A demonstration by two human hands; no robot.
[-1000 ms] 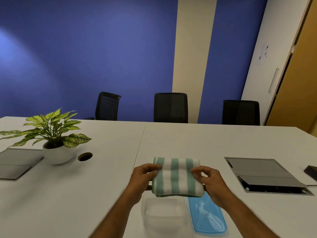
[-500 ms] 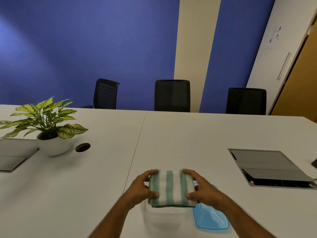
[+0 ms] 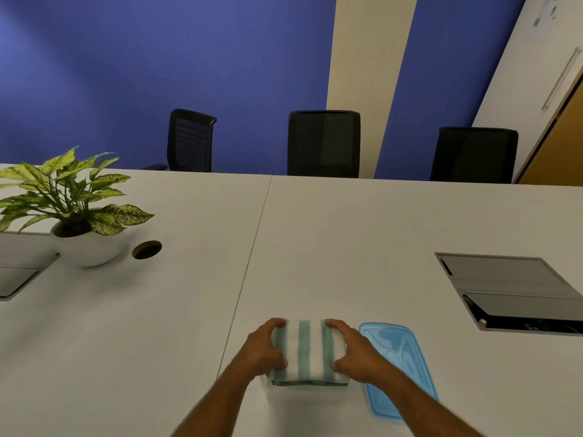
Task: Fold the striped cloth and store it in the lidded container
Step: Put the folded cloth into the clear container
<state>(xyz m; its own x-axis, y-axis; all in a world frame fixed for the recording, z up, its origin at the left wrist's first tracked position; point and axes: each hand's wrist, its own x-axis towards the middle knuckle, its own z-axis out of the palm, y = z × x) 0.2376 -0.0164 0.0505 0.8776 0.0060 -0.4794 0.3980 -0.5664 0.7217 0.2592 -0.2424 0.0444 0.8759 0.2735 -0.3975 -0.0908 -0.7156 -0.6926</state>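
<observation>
1. The striped cloth (image 3: 307, 350) is folded into a thick green-and-white pad, and I hold it between both hands, low over the clear container (image 3: 270, 393) near the front edge of the tabletop (image 3: 362, 247).
2. I judge the folding done; the step in hand is storing, that is, setting the pad down into the container. Only a sliver of the container's wall shows below and to the left of the cloth, so I cannot tell whether the pad is already partly inside or just above the rim.
3. My left hand (image 3: 263, 350) clasps the cloth's left edge. The fingers (image 3: 277, 323) curl over the far corner and the thumb presses the near side, so the hand is partly closed around the cloth.
4. My right hand (image 3: 355, 353) mirrors it on the right edge, fingers over the far corner and thumb at the near side, also partly closed on the cloth.
5. The blue lid (image 3: 399, 362) lies flat on the tabletop just beside my right hand, off the container.
6. The next move, as I judge it, calls for pressing the pad down evenly so its layers stay stacked and its edges clear the rim, then letting go and reaching for the lid.
7. The risk I see is a corner catching on the rim and springing the fold open.
</observation>
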